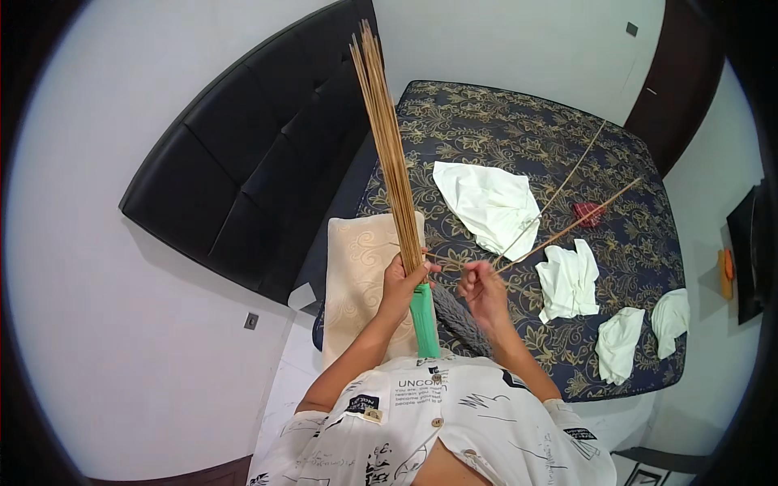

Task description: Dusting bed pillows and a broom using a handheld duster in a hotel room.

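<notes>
A long bundle of thin sticks, a stick broom [389, 146] with a green plastic handle [424, 322], stands out in front of my body, its handle end against the shirt. My left hand [404, 282] is closed around the sticks just above the green part. A little to the right, my right hand [485, 288] is slightly blurred and holds a few loose thin sticks [571, 223], which fan out over the mattress towards the upper right. Another thin stick runs between the two hands.
White cloths [492, 203] and a small red cloth [588, 214] lie on the dark floral mattress [516, 115]. Near my left arm is a beige patterned cushion or folded cloth [352, 267]. A grey knitted item [459, 316] lies below my hands. A black padded headboard [243, 158] stands at left.
</notes>
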A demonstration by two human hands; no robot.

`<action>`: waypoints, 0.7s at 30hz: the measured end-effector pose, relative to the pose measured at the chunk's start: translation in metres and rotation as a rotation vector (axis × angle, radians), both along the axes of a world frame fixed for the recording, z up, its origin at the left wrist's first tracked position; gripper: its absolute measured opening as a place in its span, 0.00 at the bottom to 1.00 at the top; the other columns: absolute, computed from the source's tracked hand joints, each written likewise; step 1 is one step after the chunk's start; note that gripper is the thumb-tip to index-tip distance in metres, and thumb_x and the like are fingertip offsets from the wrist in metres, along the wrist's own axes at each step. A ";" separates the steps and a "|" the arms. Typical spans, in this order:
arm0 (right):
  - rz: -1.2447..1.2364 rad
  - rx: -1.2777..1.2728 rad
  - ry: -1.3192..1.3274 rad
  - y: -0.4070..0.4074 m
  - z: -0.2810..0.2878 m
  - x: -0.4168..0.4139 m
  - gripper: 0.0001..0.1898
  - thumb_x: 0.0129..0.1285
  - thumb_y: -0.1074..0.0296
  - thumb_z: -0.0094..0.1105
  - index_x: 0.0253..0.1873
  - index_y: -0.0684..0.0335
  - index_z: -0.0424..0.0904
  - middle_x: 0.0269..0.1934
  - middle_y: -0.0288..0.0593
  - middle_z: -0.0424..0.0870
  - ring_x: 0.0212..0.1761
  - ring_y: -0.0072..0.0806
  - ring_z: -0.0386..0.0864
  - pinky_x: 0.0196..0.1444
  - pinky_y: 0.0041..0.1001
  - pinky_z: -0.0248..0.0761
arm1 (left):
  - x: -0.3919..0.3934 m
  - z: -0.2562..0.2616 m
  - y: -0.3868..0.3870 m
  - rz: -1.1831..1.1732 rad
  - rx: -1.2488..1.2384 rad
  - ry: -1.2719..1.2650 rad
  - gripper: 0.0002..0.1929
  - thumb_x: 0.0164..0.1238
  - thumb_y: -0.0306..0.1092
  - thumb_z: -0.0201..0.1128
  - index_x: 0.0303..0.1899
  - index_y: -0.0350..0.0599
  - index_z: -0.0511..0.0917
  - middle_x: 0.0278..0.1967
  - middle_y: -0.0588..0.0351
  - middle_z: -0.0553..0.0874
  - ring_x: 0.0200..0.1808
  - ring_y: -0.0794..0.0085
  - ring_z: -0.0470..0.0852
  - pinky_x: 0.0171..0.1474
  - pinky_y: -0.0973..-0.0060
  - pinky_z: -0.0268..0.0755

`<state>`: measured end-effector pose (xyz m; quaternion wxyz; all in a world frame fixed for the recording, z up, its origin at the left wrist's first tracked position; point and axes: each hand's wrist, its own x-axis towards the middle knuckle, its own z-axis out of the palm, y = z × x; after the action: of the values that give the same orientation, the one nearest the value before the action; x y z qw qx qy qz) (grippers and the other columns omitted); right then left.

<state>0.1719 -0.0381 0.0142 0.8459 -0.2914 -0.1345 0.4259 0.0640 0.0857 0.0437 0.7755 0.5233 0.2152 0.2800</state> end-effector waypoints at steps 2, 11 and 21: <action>-0.129 -0.061 -0.119 -0.001 -0.002 0.021 0.19 0.67 0.52 0.41 0.37 0.65 0.71 0.27 0.35 0.69 0.29 0.24 0.67 0.33 0.24 0.63 | -0.002 0.001 0.000 -0.018 0.011 0.032 0.13 0.60 0.29 0.57 0.45 0.40 0.67 0.29 0.53 0.80 0.24 0.79 0.76 0.31 0.83 0.71; -0.282 -0.129 -0.364 -0.026 0.037 0.065 0.19 0.69 0.53 0.36 0.28 0.60 0.65 0.24 0.35 0.67 0.23 0.22 0.64 0.30 0.21 0.61 | -0.006 -0.012 0.002 -0.125 -0.070 -0.017 0.12 0.61 0.32 0.58 0.44 0.41 0.67 0.25 0.58 0.75 0.27 0.77 0.77 0.33 0.81 0.72; -0.154 0.211 -0.033 -0.005 0.099 0.034 0.20 0.69 0.49 0.32 0.35 0.60 0.66 0.19 0.30 0.56 0.15 0.13 0.50 0.14 0.13 0.43 | 0.006 -0.005 -0.018 -0.243 -0.052 0.010 0.14 0.63 0.34 0.57 0.47 0.43 0.65 0.34 0.55 0.79 0.36 0.78 0.78 0.37 0.82 0.72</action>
<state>0.2055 -0.0429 0.1136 0.8998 -0.2171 -0.1697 0.3383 0.0695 0.0680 0.0387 0.8161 0.5263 0.1613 0.1759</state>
